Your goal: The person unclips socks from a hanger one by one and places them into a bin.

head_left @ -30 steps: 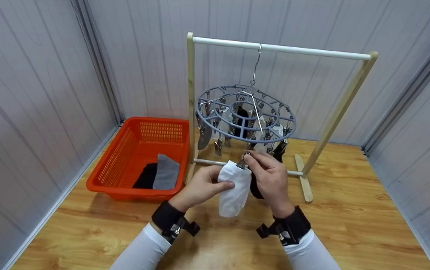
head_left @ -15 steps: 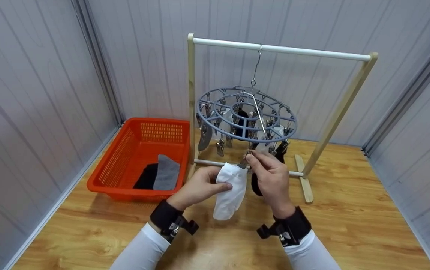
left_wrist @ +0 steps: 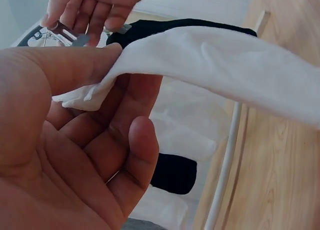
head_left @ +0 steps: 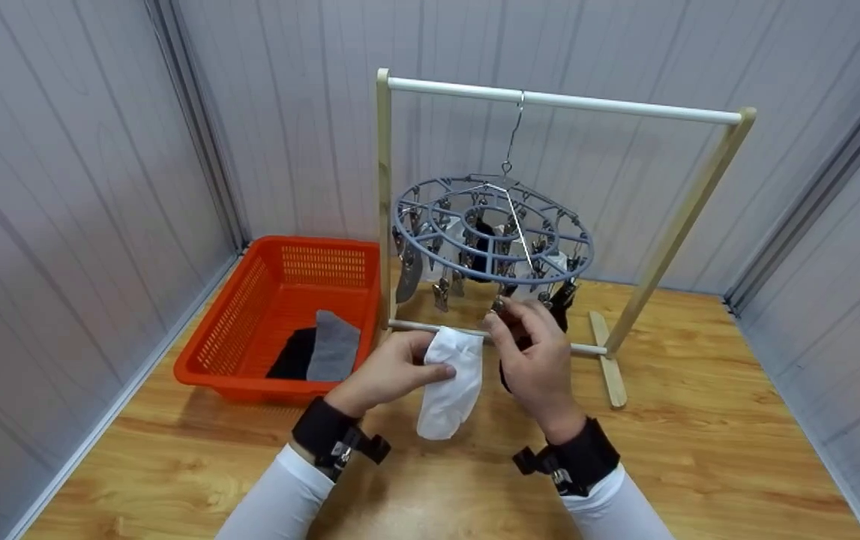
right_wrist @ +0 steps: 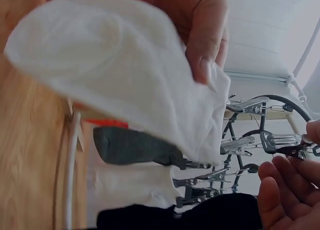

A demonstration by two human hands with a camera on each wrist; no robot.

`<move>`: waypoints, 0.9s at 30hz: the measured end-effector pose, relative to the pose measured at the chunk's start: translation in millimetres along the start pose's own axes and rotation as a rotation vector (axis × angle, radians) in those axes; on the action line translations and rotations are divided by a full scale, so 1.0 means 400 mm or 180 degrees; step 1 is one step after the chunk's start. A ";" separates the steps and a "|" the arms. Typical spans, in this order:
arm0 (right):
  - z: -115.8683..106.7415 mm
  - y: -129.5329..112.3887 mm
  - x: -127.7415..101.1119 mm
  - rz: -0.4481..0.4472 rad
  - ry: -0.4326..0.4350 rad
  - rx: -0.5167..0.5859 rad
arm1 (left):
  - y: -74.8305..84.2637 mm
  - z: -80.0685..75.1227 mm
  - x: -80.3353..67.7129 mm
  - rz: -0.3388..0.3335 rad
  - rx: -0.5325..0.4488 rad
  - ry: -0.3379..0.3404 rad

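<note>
Two hands (head_left: pixel 392 371), one white sock (head_left: pixel 448 382), one basket (head_left: pixel 250 300), one rack (head_left: pixel 688 199).

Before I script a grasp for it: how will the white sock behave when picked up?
Probably floppy: the white sock droops from the left hand pinching its top edge. Likely light, since that pinch alone carries it. It seems unlikely to roll or slip; the cloth folds softly under the thumb.

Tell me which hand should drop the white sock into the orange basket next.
Left, probably. The left hand already pinches the white sock, which hangs clear of the clip, and it is on the orange basket side. The right hand is at that clip on the round hanger.
</note>
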State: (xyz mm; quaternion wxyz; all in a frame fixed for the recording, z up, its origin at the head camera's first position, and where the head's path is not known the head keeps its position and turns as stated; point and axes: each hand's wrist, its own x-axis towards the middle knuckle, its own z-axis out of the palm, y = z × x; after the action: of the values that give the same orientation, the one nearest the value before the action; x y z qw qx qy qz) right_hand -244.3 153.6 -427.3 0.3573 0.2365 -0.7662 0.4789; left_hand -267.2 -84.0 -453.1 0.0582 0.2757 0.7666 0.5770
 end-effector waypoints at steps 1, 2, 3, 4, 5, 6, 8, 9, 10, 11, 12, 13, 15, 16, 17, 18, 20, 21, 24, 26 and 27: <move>-0.002 0.001 0.001 -0.0154 0.0046 -0.0171 | 0.001 -0.003 -0.001 0.0002 0.0006 -0.0019; -0.004 0.000 0.002 -0.0294 0.0095 -0.0320 | 0.003 -0.006 -0.002 -0.0009 0.0013 -0.0038; -0.007 -0.001 0.003 -0.0413 0.0146 -0.0434 | 0.005 -0.009 -0.002 -0.0024 0.0022 -0.0054; -0.010 -0.002 0.005 -0.0516 0.0198 -0.0523 | 0.007 -0.013 -0.004 -0.0048 0.0031 -0.0069; -0.014 -0.006 0.007 -0.0600 0.0232 -0.0572 | 0.009 -0.017 -0.005 -0.0063 0.0037 -0.0081; -0.019 -0.009 0.009 -0.0661 0.0265 -0.0595 | 0.009 -0.021 -0.006 -0.0072 0.0051 -0.0091; -0.028 -0.017 0.013 -0.0749 0.0337 -0.0583 | 0.010 -0.030 -0.008 -0.0093 0.0068 -0.0097; -0.032 -0.019 0.015 -0.0790 0.0374 -0.0573 | 0.009 -0.033 -0.009 -0.0104 0.0074 -0.0096; -0.036 -0.022 0.016 -0.0837 0.0415 -0.0581 | 0.009 -0.038 -0.010 -0.0107 0.0074 -0.0099; -0.040 -0.025 0.019 -0.0898 0.0452 -0.0606 | 0.010 -0.041 -0.011 -0.0098 0.0066 -0.0098; -0.043 -0.026 0.020 -0.0972 0.0495 -0.0644 | 0.011 -0.046 -0.011 -0.0104 0.0070 -0.0092; -0.046 -0.027 0.022 -0.1052 0.0542 -0.0690 | 0.011 -0.050 -0.012 -0.0104 0.0081 -0.0082; -0.050 -0.029 0.027 -0.1222 0.0663 -0.0794 | 0.015 -0.061 -0.016 -0.0136 0.0092 -0.0063; -0.051 -0.030 0.029 -0.1291 0.0717 -0.0853 | 0.017 -0.067 -0.018 -0.0153 0.0098 -0.0051; -0.052 -0.031 0.031 -0.1348 0.0764 -0.0899 | 0.019 -0.074 -0.020 -0.0173 0.0113 -0.0029; -0.053 -0.031 0.033 -0.1392 0.0806 -0.0932 | 0.021 -0.080 -0.022 -0.0197 0.0121 -0.0008; -0.054 -0.030 0.037 -0.1417 0.0873 -0.0971 | 0.024 -0.094 -0.026 -0.0259 0.0110 0.0038; -0.054 -0.030 0.038 -0.1410 0.0883 -0.0991 | 0.026 -0.101 -0.029 -0.0282 0.0097 0.0058; -0.055 -0.024 0.041 -0.1346 0.0843 -0.1054 | 0.032 -0.124 -0.036 -0.0308 0.0060 0.0113; -0.055 -0.020 0.041 -0.1277 0.0790 -0.1114 | 0.036 -0.140 -0.043 -0.0340 0.0071 0.0156; -0.055 -0.018 0.041 -0.1236 0.0765 -0.1146 | 0.038 -0.148 -0.047 -0.0365 0.0070 0.0176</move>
State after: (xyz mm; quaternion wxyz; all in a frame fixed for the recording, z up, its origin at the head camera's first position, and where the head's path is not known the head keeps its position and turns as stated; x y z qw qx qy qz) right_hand -242.6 170.3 -404.4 0.5667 0.2531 -0.7314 0.2824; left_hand -270.1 -141.0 -423.9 0.0669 0.2159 0.7888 0.5716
